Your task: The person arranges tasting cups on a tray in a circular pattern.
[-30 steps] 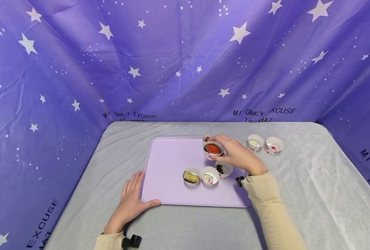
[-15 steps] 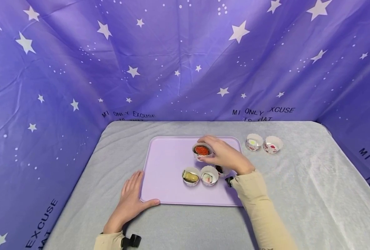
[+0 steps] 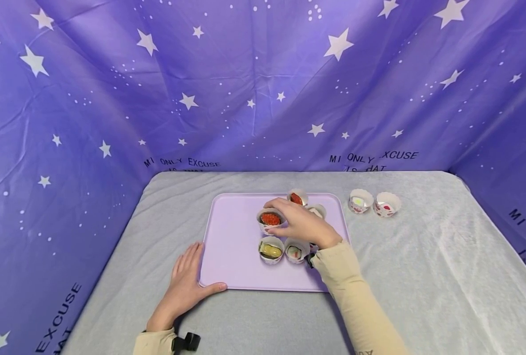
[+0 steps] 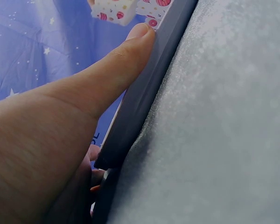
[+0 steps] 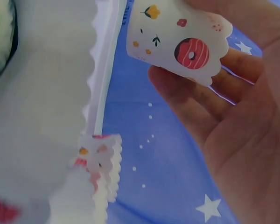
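My right hand (image 3: 300, 224) grips a floral paper baking cup (image 3: 270, 229) holding a sushi piece topped with orange-red roe (image 3: 270, 219). The right wrist view shows the cup's printed side (image 5: 177, 42) between thumb and fingers. Just in front, on the lilac tray (image 3: 232, 222), stand a cup with a yellow-topped piece (image 3: 271, 250) and one with a white roll (image 3: 294, 252). Behind the hand are a cup with an orange-red piece (image 3: 296, 198) and a partly hidden cup (image 3: 317, 212). My left hand (image 3: 184, 286) rests at the tray's front-left corner, fingers along the side, thumb on the front edge.
Two more paper cups (image 3: 360, 201) stand on the grey cloth (image 3: 423, 256) right of the tray. Another cup is mostly hidden by the right wrist. A purple star-printed curtain (image 3: 227, 74) encloses the table's back and sides.
My right hand has carried the roe sushi cup leftward and slightly nearer, uncovering the cups at the tray's back right. My left hand stays at the corner.
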`<state>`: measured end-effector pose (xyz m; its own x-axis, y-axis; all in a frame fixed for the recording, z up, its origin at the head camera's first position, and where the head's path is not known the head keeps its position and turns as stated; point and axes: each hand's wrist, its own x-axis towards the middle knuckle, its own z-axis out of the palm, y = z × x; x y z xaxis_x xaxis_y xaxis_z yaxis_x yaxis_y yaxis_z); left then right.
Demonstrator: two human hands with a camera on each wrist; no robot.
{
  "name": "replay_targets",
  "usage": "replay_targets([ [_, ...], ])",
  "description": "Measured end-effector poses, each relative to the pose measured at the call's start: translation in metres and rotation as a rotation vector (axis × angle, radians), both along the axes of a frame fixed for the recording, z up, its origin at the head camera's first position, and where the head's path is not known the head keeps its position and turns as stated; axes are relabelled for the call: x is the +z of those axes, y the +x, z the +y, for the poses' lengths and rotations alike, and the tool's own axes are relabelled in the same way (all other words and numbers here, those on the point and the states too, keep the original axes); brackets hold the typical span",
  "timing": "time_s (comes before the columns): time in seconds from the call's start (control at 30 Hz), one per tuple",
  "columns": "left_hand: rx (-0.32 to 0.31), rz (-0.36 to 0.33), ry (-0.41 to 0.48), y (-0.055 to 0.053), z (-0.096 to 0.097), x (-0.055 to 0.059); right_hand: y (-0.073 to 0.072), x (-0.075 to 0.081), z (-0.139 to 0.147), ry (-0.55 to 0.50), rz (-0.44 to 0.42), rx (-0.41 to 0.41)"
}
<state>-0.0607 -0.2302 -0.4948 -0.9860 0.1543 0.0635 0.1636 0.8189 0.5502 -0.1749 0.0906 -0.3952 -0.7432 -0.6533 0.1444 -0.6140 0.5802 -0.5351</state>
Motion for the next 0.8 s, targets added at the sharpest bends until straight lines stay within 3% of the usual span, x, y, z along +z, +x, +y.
replay_targets([
  [0.4, 0.0, 0.0, -0.007, -0.001, 0.0, 0.0, -0.001, -0.006, -0.024, 0.077, 0.004, 0.003],
  [0.8, -0.009, 0.016, -0.008, -0.001, 0.0, 0.001, 0.0, 0.0, -0.036, 0.1, -0.002, 0.014],
])
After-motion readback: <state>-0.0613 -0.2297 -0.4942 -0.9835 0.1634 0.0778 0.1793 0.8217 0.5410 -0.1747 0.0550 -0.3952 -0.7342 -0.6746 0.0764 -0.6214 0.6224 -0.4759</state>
